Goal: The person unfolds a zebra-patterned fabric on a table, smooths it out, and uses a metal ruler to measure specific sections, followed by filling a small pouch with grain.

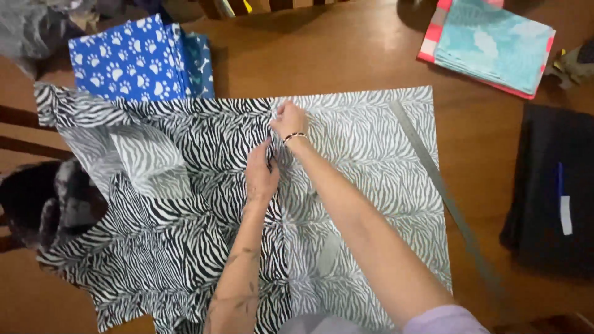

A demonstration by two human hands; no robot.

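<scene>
1. A large piece of zebra-print fabric lies spread over the middle of the brown wooden tabletop.
2. The left hand rests on the fabric near its centre line, and its fingers are closed in a pinch on a fold of the cloth.
3. The right hand is just above the left one, near the upper edge of the fabric; its fingers are curled down and press or pinch the same fold. A beaded bracelet sits on this wrist.
4. The right half of the fabric looks paler than the left half.
5. A long grey ruler lies at a slant over the right edge of the fabric.
6. A folded blue cloth with white paw prints lies at the upper left, touching the zebra fabric.
7. A stack of turquoise and pink cloth lies at the upper right, well apart from the hands.
8. A dark cloth with a blue and white pen on it lies at the right side.
</scene>
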